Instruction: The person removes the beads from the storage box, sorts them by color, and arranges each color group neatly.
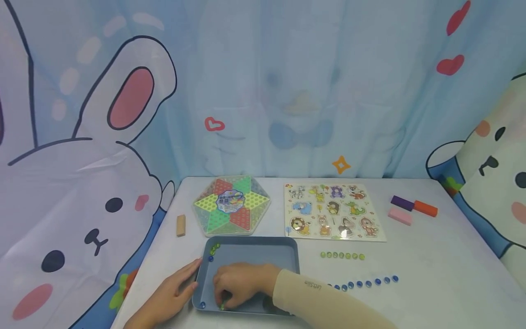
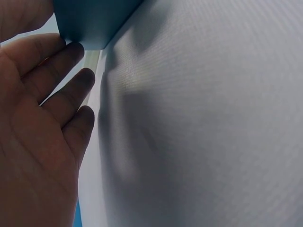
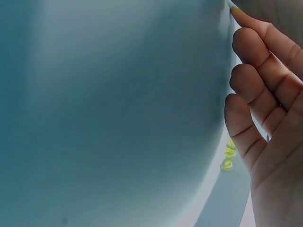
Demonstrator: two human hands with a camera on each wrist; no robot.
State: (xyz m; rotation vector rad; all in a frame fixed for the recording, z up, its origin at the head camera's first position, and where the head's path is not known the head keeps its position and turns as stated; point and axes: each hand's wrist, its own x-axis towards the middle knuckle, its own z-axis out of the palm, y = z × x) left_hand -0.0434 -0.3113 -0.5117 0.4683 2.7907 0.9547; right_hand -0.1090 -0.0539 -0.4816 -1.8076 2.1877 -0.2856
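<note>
A shallow blue-grey tray [image 1: 255, 241] lies at the front of the table. Over its front left part, my right hand [image 1: 240, 283] pinches a green marble [image 1: 222, 307] between thumb and index finger, close to the tray floor. The right wrist view shows the other fingers of that hand [image 3: 274, 104] loosely bent. My left hand [image 1: 174, 292] rests its relaxed fingers against the tray's left wall, as the left wrist view also shows [image 2: 42, 113]. A blue marble [image 1: 202, 305] sits in the front left corner. Several green marbles [image 1: 213, 250] and a blue marble [image 1: 211, 258] lie in the back left corner.
Right of the tray run a row of green marbles [image 1: 342, 255] and a row of blue marbles [image 1: 368, 283]. Behind stand a hexagonal checkers board [image 1: 231, 205] and an animal puzzle board [image 1: 333, 212]. A wooden block [image 1: 181, 225] lies left; purple [image 1: 402, 203], orange [image 1: 425, 208] and pink blocks [image 1: 400, 216] lie right.
</note>
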